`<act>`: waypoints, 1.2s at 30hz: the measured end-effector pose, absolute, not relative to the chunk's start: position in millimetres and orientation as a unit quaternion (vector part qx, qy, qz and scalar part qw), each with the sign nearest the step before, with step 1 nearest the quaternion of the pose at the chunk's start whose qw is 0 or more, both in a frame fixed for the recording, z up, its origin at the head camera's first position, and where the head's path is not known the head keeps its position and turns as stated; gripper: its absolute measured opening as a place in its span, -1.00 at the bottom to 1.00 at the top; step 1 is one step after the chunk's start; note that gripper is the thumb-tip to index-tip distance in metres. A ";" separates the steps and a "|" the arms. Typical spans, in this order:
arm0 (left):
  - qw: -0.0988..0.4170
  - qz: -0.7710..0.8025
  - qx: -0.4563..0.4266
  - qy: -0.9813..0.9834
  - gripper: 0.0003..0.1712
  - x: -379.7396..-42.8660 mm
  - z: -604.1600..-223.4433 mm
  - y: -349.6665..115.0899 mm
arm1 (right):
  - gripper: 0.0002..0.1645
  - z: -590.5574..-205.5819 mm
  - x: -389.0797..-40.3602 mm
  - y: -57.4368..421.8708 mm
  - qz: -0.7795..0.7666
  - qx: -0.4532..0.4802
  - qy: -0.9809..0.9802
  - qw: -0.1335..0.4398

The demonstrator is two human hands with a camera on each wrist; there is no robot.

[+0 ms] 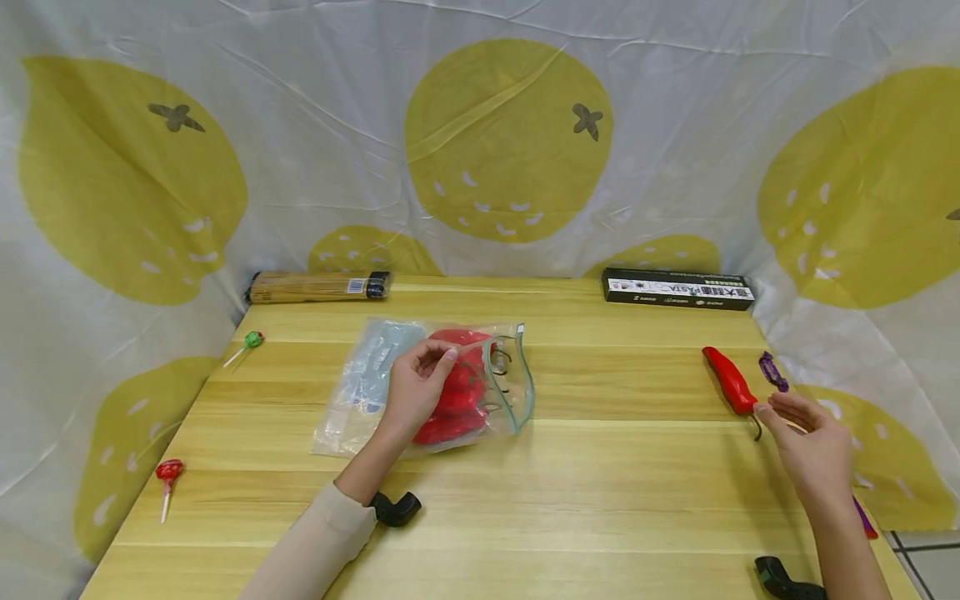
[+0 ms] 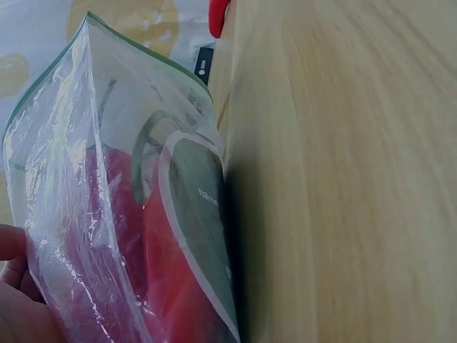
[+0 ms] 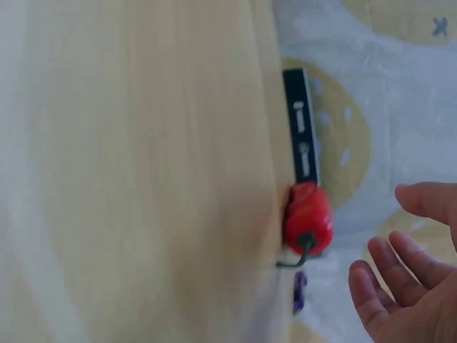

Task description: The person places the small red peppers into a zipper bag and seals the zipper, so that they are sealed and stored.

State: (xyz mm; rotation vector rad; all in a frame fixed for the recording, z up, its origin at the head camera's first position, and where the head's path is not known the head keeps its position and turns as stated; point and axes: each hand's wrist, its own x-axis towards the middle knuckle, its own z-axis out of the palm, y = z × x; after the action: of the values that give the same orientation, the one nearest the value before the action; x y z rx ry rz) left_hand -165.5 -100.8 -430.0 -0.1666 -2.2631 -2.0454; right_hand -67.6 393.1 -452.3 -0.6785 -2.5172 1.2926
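A clear zip bag [image 1: 517,375] with red peppers [image 1: 457,400] inside lies on the wooden table. My left hand [image 1: 420,379] pinches the bag's upper sheet between thumb and fingers, and the mouth gapes toward the right. In the left wrist view, the lifted plastic [image 2: 64,164] stands tented over the peppers. One loose red pepper [image 1: 727,379] lies at the table's right side, its green stem pointing toward me. Beside that stem is my right hand [image 1: 813,442]. The right wrist view shows its fingers [image 3: 400,279] spread and apart from the pepper [image 3: 308,218].
A black pasta box [image 1: 678,289] lies at the back right, a bundle of thin sticks [image 1: 315,287] at the back left. Green [image 1: 253,340] and red [image 1: 169,471] lollipops lie along the left edge. A purple-wrapped candy [image 1: 772,371] is by the right edge. Patterned cloth [image 1: 322,150] hangs behind.
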 end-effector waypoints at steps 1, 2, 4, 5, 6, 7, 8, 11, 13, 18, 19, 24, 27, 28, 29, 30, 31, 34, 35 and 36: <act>0.042 -0.669 -0.055 -0.740 -0.75 -165.6 -430.0 -100.5 | -0.37 -454.4 -66.1 397.6 0.435 -0.237 -0.862 0.111; 0.042 -0.668 -0.055 -0.741 -0.75 -165.6 -429.9 -100.3 | -0.33 -456.3 -65.1 401.3 0.428 -0.245 -0.864 0.102; 0.042 -0.665 -0.054 -0.744 -0.75 -165.6 -429.6 -100.1 | -0.23 -460.1 -63.9 405.9 0.411 -0.250 -0.873 0.081; 0.043 -0.665 -0.054 -0.743 -0.75 -165.8 -429.3 -100.0 | -0.17 -461.7 -63.6 407.5 0.399 -0.252 -0.879 0.066; 0.044 -0.664 -0.055 -0.744 -0.75 -165.9 -429.3 -99.9 | -0.13 -463.5 -63.3 408.6 0.391 -0.253 -0.883 0.050; 0.046 -0.663 -0.055 -0.745 -0.75 -167.3 -431.7 -100.4 | -0.09 -464.8 -64.6 409.5 0.384 -0.255 -0.887 0.038; 0.047 -0.663 -0.056 -0.745 -0.74 -168.8 -434.5 -101.2 | -0.07 -466.2 -65.5 410.1 0.378 -0.253 -0.890 0.025; 0.044 -0.664 -0.053 -0.745 -0.73 -172.8 -446.1 -104.2 | -0.08 -472.4 -67.7 411.0 0.368 -0.256 -0.894 -0.006; 0.041 -0.665 -0.046 -0.744 -0.73 -175.1 -454.8 -106.4 | -0.14 -477.2 -68.5 411.1 0.358 -0.264 -0.895 -0.015; 0.047 -0.667 -0.050 -0.742 -0.69 -176.0 -459.8 -106.7 | -0.27 -483.8 -71.3 413.8 0.345 -0.281 -0.895 -0.007; 0.050 -0.668 -0.054 -0.740 -0.69 -176.6 -459.7 -106.3 | -0.29 -483.8 -72.3 414.8 0.341 -0.280 -0.897 -0.002; 0.054 -0.672 -0.054 -0.737 -0.69 -177.7 -458.2 -104.5 | -0.40 -481.5 -74.5 415.2 0.345 -0.271 -0.898 0.030; 0.052 -0.670 -0.050 -0.739 -0.70 -177.3 -457.3 -104.0 | -0.45 -477.0 -75.2 410.0 0.353 -0.269 -0.894 0.060; 0.052 -0.670 -0.048 -0.739 -0.70 -177.2 -457.1 -104.0 | -0.45 -474.7 -76.0 407.5 0.353 -0.265 -0.895 0.070; 0.053 -0.669 -0.049 -0.740 -0.69 -177.2 -457.0 -103.9 | -0.45 -472.0 -76.8 404.0 0.357 -0.261 -0.893 0.080; 0.053 -0.670 -0.048 -0.739 -0.69 -177.2 -457.0 -103.8 | -0.46 -468.9 -77.9 400.1 0.358 -0.256 -0.894 0.090; 0.055 -0.670 -0.049 -0.739 -0.69 -177.3 -457.1 -103.7 | -0.46 -465.6 -79.1 395.3 0.362 -0.247 -0.893 0.099; 0.058 -0.670 -0.051 -0.739 -0.69 -177.7 -457.7 -103.7 | -0.50 -455.8 -85.0 378.0 0.378 -0.206 -0.894 0.124; 0.058 -0.670 -0.051 -0.738 -0.69 -177.7 -457.9 -103.7 | -0.51 -453.1 -87.4 370.9 0.384 -0.186 -0.895 0.129; 0.059 -0.671 -0.051 -0.738 -0.70 -177.7 -458.0 -103.7 | -0.53 -450.9 -90.3 363.3 0.386 -0.162 -0.898 0.132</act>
State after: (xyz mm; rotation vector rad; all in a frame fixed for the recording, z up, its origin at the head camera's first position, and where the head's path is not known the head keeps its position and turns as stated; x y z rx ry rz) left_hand -177.7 -103.7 -458.0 -0.1533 -2.2346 -2.0308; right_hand -90.3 363.3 -450.9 -0.4700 -2.6083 1.1212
